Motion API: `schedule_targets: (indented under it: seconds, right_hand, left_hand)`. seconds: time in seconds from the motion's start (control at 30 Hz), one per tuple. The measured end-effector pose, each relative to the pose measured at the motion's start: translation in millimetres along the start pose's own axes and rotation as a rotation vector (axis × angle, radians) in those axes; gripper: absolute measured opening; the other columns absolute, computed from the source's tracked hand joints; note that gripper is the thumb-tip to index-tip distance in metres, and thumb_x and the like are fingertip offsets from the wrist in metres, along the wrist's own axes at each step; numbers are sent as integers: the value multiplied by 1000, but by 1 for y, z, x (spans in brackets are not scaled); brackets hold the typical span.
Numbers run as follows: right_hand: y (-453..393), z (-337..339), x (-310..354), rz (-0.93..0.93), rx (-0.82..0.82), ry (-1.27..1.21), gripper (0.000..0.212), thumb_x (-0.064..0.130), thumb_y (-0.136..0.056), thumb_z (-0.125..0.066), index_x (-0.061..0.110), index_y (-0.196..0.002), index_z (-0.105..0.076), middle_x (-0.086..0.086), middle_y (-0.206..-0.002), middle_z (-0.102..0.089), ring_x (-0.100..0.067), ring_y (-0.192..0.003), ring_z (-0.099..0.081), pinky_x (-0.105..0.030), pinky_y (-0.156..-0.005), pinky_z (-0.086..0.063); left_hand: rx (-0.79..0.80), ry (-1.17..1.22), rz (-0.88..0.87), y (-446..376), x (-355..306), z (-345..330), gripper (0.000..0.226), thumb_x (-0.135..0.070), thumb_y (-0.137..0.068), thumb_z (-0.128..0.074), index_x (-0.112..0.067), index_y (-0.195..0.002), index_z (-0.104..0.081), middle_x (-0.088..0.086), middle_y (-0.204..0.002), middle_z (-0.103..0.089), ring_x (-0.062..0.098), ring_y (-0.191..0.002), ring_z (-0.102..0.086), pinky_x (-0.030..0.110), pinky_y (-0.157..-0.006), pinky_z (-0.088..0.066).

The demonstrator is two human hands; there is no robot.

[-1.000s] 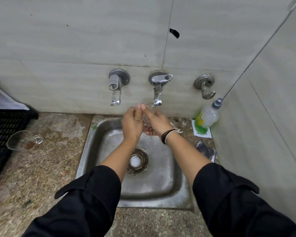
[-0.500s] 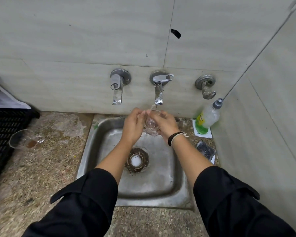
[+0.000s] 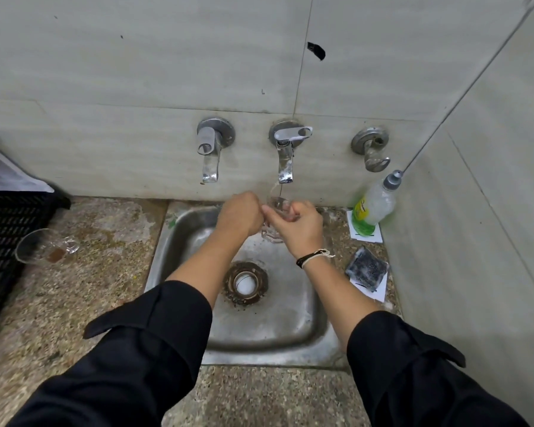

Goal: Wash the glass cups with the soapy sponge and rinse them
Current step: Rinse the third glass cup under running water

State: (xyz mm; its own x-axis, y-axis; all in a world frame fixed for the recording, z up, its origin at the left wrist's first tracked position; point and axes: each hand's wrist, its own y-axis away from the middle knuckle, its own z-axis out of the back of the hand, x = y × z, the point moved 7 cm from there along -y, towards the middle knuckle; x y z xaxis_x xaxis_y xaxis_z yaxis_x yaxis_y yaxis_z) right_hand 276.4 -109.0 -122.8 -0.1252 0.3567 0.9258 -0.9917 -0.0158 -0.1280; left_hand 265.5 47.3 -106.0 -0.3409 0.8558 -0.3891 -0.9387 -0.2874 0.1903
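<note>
A clear glass cup (image 3: 273, 234) is held upright over the steel sink (image 3: 302, 322), right under the middle tap (image 3: 285, 161), from which a thin stream of water runs into it. My right hand (image 3: 299, 224) wraps the cup's right side. My left hand (image 3: 239, 215) is closed against its left side, fingers touching the rim. A second glass cup (image 3: 45, 249) with brown dregs lies on its side on the counter at the far left. A dark scrub sponge (image 3: 367, 266) rests on white paper right of the sink.
A dish soap bottle (image 3: 373, 208) stands in the back right corner by the side wall. Another tap (image 3: 210, 152) and a wall valve (image 3: 371, 147) flank the running tap. A black crate (image 3: 3, 238) fills the left edge. The drain (image 3: 244, 283) sits mid-sink.
Both hands have lowered the cup slightly from the spout and shifted it a little; the cup now shows more between my hands.
</note>
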Motion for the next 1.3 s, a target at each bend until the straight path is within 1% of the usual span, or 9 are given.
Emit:
schedule_targets:
  seconds: [0.13, 0.27, 0.43, 0.53, 0.67, 0.8, 0.93, 1.13, 1.3]
  right_hand:
    - [9, 1, 5, 84, 15, 74, 58, 56, -69, -79, 23, -53, -34, -4, -71, -57, 1, -67, -47, -9, -61, -32]
    - [4, 2, 1, -28, -37, -43, 64, 64, -68, -78, 19, -55, -35, 2, -60, -51, -8, -57, -45, -30, -59, -43]
    - [7, 3, -4, -171, -40, -129, 59, 43, -78, -83, 19, -54, -35, 13, -38, -33, -4, -41, -30, -16, -43, -26]
    - [5, -1, -13, -280, 22, -213, 60, 56, -73, -82, 24, -55, -35, 16, -39, -38, -1, -41, -33, -19, -48, -33]
    - [10, -9, -16, -420, 88, -429, 47, 51, -75, -83, 21, -67, -48, 8, -57, -61, -10, -53, -61, -34, -57, -54]
    - [22, -24, -16, -491, 90, -558, 45, 51, -73, -85, 15, -84, -60, -6, -72, -65, -23, -68, -64, -36, -59, -54]
    - [19, -23, -21, -575, 28, -624, 57, 62, -59, -88, 19, -86, -64, -4, -80, -68, -23, -77, -66, -45, -67, -56]
    - [22, -29, -13, -652, 79, -881, 37, 36, -85, -79, 10, -107, -67, -16, -100, -74, -35, -93, -72, -58, -80, -58]
    - [29, -38, -8, -639, 128, -888, 17, 39, -87, -74, 23, -89, -68, -12, -92, -66, -29, -86, -64, -40, -70, -54]
  left_hand:
    - [-54, -166, 66, 9, -2, 9, 8, -15, -93, -63, -12, -97, -70, 14, -98, -72, 36, -93, -67, 40, -77, -55]
    - [-37, 136, -45, 10, -8, 5, 18, -16, -102, -48, -7, -96, -62, 14, -95, -65, 34, -89, -60, 36, -71, -41]
    - [135, 304, -252, 14, -20, -9, 13, -10, -100, -47, -5, -112, -50, 12, -107, -61, 30, -97, -61, 47, -87, -52]
    - [129, 661, -162, 15, -6, -8, 23, -23, -107, -48, -11, -121, -62, -8, -100, -67, 8, -91, -63, 29, -81, -51]
    - [-134, 804, -85, 13, 7, -7, 32, -36, -102, -58, -11, -88, -70, -9, -73, -66, 6, -65, -58, 30, -67, -49]
    - [-207, 726, -17, 5, -3, 3, 52, -35, -103, -55, -15, -55, -44, -2, -52, -45, 13, -51, -40, 33, -57, -34]
    - [-96, 793, -98, 13, -11, 2, 38, -32, -108, -49, -22, -71, -51, -9, -65, -51, -2, -54, -44, 26, -59, -37]
    - [-73, 969, -128, 20, 2, -14, 18, -26, -102, -59, -19, -116, -69, -8, -95, -72, 7, -88, -66, 30, -86, -55]
    - [-269, 919, -41, 17, 3, 3, 28, -27, -92, -74, -11, -71, -66, -1, -60, -61, 9, -55, -52, 26, -58, -45]
